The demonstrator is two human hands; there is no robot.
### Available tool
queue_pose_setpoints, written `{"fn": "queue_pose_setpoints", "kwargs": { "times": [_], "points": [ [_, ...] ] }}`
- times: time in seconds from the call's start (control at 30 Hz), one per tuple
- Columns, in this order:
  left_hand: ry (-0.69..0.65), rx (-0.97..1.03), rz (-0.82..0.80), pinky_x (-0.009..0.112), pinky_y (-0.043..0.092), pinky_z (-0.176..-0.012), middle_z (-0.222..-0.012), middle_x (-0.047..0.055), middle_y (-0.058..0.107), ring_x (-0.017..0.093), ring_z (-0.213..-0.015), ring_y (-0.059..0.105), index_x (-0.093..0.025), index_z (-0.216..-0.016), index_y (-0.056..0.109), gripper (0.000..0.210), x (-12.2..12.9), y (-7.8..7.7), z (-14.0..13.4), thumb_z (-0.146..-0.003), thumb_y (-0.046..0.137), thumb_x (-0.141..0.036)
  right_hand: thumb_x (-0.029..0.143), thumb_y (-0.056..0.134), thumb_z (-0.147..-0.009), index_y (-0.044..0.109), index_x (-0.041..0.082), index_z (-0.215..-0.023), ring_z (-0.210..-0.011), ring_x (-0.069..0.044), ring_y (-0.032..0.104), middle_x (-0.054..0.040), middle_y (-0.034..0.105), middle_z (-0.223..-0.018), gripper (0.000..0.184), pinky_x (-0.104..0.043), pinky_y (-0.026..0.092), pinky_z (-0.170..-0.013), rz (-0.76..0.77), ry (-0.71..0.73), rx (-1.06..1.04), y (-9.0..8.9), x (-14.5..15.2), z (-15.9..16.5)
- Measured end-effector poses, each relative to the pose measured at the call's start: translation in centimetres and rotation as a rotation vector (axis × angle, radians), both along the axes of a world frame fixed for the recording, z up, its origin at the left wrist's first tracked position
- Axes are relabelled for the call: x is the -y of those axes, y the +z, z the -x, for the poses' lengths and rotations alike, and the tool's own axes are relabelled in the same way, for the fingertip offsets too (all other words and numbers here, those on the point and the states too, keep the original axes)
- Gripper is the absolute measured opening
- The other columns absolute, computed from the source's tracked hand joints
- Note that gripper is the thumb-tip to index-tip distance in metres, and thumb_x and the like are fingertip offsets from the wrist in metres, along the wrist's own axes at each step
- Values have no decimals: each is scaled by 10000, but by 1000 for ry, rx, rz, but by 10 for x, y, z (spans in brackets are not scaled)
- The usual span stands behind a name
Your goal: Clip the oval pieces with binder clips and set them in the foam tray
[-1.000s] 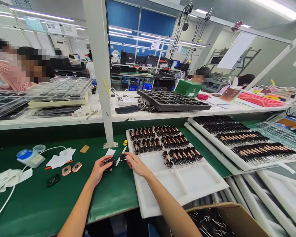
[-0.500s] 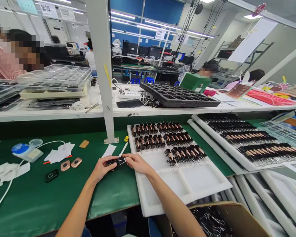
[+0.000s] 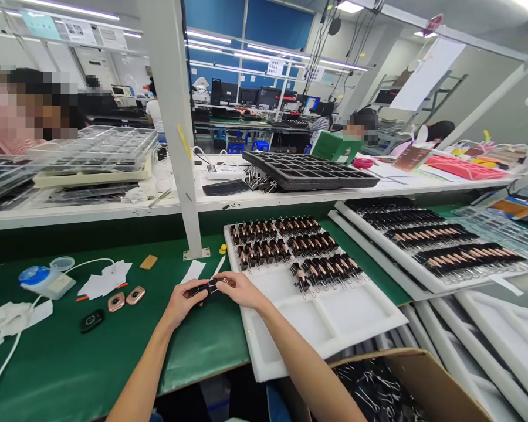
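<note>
Over the green mat, both hands meet at a black binder clip [image 3: 212,286]. My right hand [image 3: 243,291] is closed, its fingers pinching the wire handles of that clip. My left hand [image 3: 181,300] is wrapped round a small dark piece against which the clip sits; fingers cover most of it, so its kind is unclear. Just right of my hands lies a white foam tray [image 3: 286,319] with rows of binder clips [image 3: 264,255] clamped on rose-gold pieces. Left of them are two rose-gold watch cases [image 3: 135,295] and a black one [image 3: 92,320].
A cardboard box [image 3: 440,381] of loose binder clips stands low at front right. Another filled foam tray [image 3: 416,287] is at the right. A white post [image 3: 176,146] rises behind my hands. At left are a blue-lidded bottle [image 3: 48,282] and a white cable [image 3: 15,346].
My right fingers have shifted slightly on the binder clip, and both hands stay together at the same place. The head view has tilted and turned a little.
</note>
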State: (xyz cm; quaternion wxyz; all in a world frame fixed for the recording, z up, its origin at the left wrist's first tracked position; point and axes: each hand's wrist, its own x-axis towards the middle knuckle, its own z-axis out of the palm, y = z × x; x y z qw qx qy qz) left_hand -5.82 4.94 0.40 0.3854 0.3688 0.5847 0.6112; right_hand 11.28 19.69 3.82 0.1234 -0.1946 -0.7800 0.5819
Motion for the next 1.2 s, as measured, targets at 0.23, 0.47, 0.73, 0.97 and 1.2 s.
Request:
{"fn": "queue_pose_setpoints", "kwargs": {
  "times": [0.23,0.47,0.73,0.97,1.2],
  "points": [
    [-23,-153,26,311,549,-603,-931,78,753,166,-625,629,-210,-1083,817,389,-5,-9,-2,-765,823,-435,566,271,-1056,750,173,-863,-815,-224,677,-93,747,-831,649,-308,457,-715,-610,-131,302,13,14,30],
    [-40,-207,4,298,524,-583,-833,47,736,156,-591,608,-216,-1063,815,358,-7,-14,-1,-780,812,-435,335,315,-1060,739,172,-1067,-893,-279,733,-147,779,-932,455,-368,510,-762,-894,-92,432,6,16,46],
    [-30,-212,-8,297,517,-572,-819,48,732,159,-591,603,-207,-1027,815,360,-9,-12,-3,-773,810,-462,372,281,-1070,762,151,-939,-872,-282,742,-180,779,-909,545,-377,519,-770,-865,-126,433,6,18,45],
    [80,-131,-3,296,523,-561,-1017,109,764,223,-725,695,-189,-1213,727,637,-6,1,1,-722,811,-585,555,366,-1022,690,200,-640,-737,-224,673,-86,711,-681,613,-301,432,-670,-714,-342,328,28,15,18],
    [432,-39,-15,276,420,-465,-889,50,695,184,-642,604,-189,-1040,679,394,-12,7,19,-879,637,-546,742,451,-887,547,210,-719,-505,-119,422,23,484,-596,566,-248,272,-450,388,-859,-118,36,-5,-104]
  ]
}}
